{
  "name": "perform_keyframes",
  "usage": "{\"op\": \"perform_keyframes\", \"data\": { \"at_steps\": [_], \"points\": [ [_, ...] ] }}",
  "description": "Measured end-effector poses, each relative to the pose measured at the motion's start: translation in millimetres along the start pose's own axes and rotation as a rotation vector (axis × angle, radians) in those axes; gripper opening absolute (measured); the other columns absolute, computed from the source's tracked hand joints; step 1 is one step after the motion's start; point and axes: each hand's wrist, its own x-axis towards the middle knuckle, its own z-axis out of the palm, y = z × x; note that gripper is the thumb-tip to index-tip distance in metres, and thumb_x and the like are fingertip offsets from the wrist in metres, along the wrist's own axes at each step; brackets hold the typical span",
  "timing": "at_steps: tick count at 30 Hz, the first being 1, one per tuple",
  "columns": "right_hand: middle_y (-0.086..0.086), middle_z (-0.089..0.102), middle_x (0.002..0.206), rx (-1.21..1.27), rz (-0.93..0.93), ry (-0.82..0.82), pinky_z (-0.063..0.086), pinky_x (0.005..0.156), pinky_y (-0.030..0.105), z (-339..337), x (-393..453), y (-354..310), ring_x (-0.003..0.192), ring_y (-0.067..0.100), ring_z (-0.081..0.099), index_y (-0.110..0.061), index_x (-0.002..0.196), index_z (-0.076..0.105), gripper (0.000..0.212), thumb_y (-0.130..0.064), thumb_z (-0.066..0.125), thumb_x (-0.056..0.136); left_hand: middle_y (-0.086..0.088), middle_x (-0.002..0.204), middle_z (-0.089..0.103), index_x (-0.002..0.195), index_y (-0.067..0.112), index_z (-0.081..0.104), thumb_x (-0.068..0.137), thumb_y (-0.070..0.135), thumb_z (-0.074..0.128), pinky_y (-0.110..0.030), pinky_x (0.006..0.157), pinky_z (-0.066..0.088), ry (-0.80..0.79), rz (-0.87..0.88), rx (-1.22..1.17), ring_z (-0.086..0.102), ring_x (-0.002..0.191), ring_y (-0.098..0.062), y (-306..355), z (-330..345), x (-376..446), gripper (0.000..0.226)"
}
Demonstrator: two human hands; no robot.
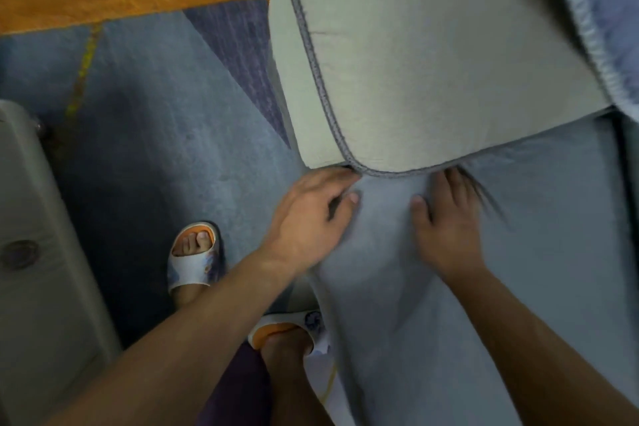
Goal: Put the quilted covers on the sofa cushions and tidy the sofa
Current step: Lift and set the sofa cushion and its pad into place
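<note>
A blue-grey quilted cover (539,252) lies spread over the sofa seat at the right and hangs over its front edge. Above it a second cover (432,62) is turned back, showing its pale underside and grey stitched edge. My left hand (307,218) rests on the blue cover at the cushion's front corner, its fingertips reaching under the stitched edge and its thumb lying on the fabric. Beside it, my right hand (446,232) presses flat on the blue cover, fingers straight and slipped under the same edge. A pale sofa cushion (283,86) shows bare at the turned-back cover's left.
A carpet (155,149) in blue, purple and orange covers the floor on the left. My feet in white and orange slippers (193,259) stand on it close to the sofa front. A pale upholstered piece of furniture (38,270) fills the left edge.
</note>
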Motion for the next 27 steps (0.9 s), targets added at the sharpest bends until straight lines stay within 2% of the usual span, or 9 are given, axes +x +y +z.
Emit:
{"op": "perform_keyframes", "data": {
  "at_steps": [6, 10, 12, 14, 16, 19, 21, 24, 27],
  "points": [
    [0.011, 0.057, 0.138, 0.188, -0.018, -0.066, 0.025, 0.110, 0.019, -33, -18, 22, 0.129, 0.026, 0.049, -0.007, 0.136, 0.058, 0.048, -0.019, 0.062, 0.089, -0.013, 0.134, 0.058, 0.144, 0.015, 0.050, 0.090, 0.049, 0.043, -0.050, 0.108, 0.035, -0.149, 0.044, 0.687, 0.052, 0.122, -0.037, 64, 54, 14, 0.064],
    [0.012, 0.064, 0.107, 0.305, 0.322, 0.161, 0.046, 0.090, 0.032, -65, 0, 74, 0.094, 0.029, 0.061, -0.007, 0.109, 0.068, 0.021, -0.008, 0.061, 0.089, -0.016, 0.123, 0.063, 0.145, 0.022, 0.046, 0.095, 0.048, 0.033, -0.050, 0.097, 0.040, -0.167, -0.016, 0.839, 0.056, 0.111, -0.039, 64, 72, 32, 0.058],
    [0.014, 0.069, 0.094, 0.347, 0.526, 0.167, 0.050, 0.082, 0.034, -76, 35, 104, 0.090, 0.031, 0.065, -0.005, 0.096, 0.068, 0.020, -0.023, 0.062, 0.091, -0.013, 0.125, 0.061, 0.152, 0.024, 0.036, 0.098, 0.047, 0.029, -0.049, 0.094, 0.037, -0.171, -0.011, 0.909, 0.054, 0.110, -0.037, 61, 78, 25, 0.060],
    [0.013, 0.071, 0.075, 0.473, 0.708, 0.077, 0.058, 0.071, 0.036, -84, 76, 118, 0.074, 0.032, 0.071, -0.005, 0.079, 0.068, 0.043, -0.047, 0.060, 0.088, -0.012, 0.131, 0.057, 0.156, 0.025, 0.028, 0.099, 0.048, 0.026, -0.048, 0.094, 0.034, -0.164, 0.000, 0.957, 0.052, 0.113, -0.036, 59, 79, 23, 0.062],
    [0.011, 0.068, 0.062, 0.670, 0.826, -0.020, 0.061, 0.060, 0.038, -81, 110, 120, 0.056, 0.028, 0.070, -0.007, 0.071, 0.067, 0.046, -0.052, 0.067, 0.083, -0.013, 0.132, 0.056, 0.157, 0.024, 0.026, 0.099, 0.048, 0.026, -0.048, 0.095, 0.033, -0.135, 0.013, 0.988, 0.050, 0.114, -0.036, 58, 81, 24, 0.063],
    [0.008, 0.072, 0.066, 0.442, 0.816, -0.209, 0.061, 0.068, 0.032, -76, 142, 128, 0.064, 0.024, 0.072, -0.010, 0.074, 0.071, 0.027, -0.035, 0.071, 0.083, -0.015, 0.132, 0.056, 0.156, 0.020, 0.033, 0.097, 0.047, 0.029, -0.050, 0.096, 0.034, -0.094, 0.015, 1.005, 0.050, 0.114, -0.038, 59, 87, 28, 0.064],
    [0.008, 0.068, 0.073, 0.436, 0.819, -0.328, 0.058, 0.060, 0.024, -75, 148, 134, 0.066, 0.020, 0.068, -0.010, 0.073, 0.067, 0.015, -0.014, 0.066, 0.087, -0.015, 0.131, 0.057, 0.154, 0.020, 0.037, 0.096, 0.047, 0.029, -0.050, 0.096, 0.035, -0.087, 0.004, 0.993, 0.051, 0.115, -0.038, 57, 86, 28, 0.064],
    [0.003, 0.051, 0.061, 1.054, 0.906, -0.259, 0.033, 0.036, 0.014, -87, 151, 146, 0.041, 0.008, 0.046, -0.016, 0.073, 0.050, 0.027, -0.003, 0.048, 0.098, -0.013, 0.132, 0.059, 0.151, 0.023, 0.039, 0.094, 0.054, 0.027, -0.050, 0.098, 0.038, -0.107, -0.065, 0.954, 0.053, 0.118, -0.038, 61, 87, 30, 0.066],
    [-0.004, 0.052, 0.055, 1.716, 0.887, 0.090, 0.037, 0.042, 0.012, -94, 155, 147, 0.046, 0.003, 0.045, -0.020, 0.080, 0.055, 0.030, 0.001, 0.044, 0.098, -0.012, 0.133, 0.062, 0.146, 0.022, 0.044, 0.089, 0.067, 0.018, -0.048, 0.103, 0.038, -0.129, -0.157, 0.933, 0.055, 0.123, -0.036, 64, 87, 39, 0.077]
  ]
}}
